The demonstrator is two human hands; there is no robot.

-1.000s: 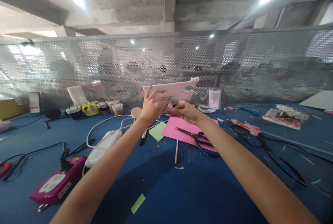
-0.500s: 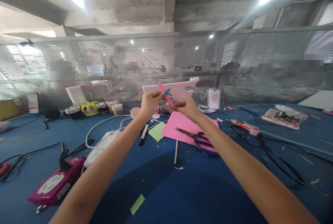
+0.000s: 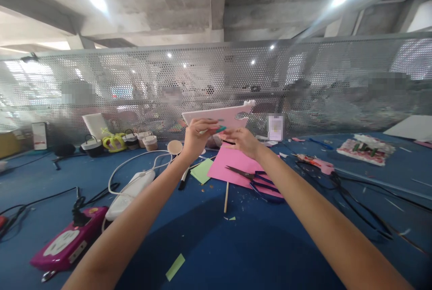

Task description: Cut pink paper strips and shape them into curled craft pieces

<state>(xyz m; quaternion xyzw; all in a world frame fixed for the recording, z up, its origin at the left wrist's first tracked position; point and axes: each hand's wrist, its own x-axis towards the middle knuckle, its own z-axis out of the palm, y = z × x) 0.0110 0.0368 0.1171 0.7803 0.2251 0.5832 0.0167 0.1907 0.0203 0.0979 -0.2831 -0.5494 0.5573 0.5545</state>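
Note:
My left hand (image 3: 198, 136) and my right hand (image 3: 245, 141) meet above the table, fingers pinched close together. Between their fingertips is the pink paper strip (image 3: 222, 136), mostly hidden by the fingers. A small teal patch (image 3: 221, 129) shows at the left fingertips; what it is I cannot make out. Behind the hands a pale board (image 3: 216, 114) with a notched right end stands upright. Below lie a pink paper sheet (image 3: 222, 166), scissors (image 3: 251, 175) with dark blue handles on top of it, and green paper (image 3: 202, 171).
A wooden stick (image 3: 226, 198) and a green paper scrap (image 3: 175, 267) lie nearer me. At left are a purple power strip (image 3: 67, 240), a white one (image 3: 131, 195) and cables. A pink glue gun (image 3: 317, 163) lies right. A perforated screen (image 3: 141, 69) stands behind.
The pink strip, earlier stretched diagonally between my hands, is now mostly covered by my fingers. My hands have drawn closer together, and the left fingers have curled over the strip.

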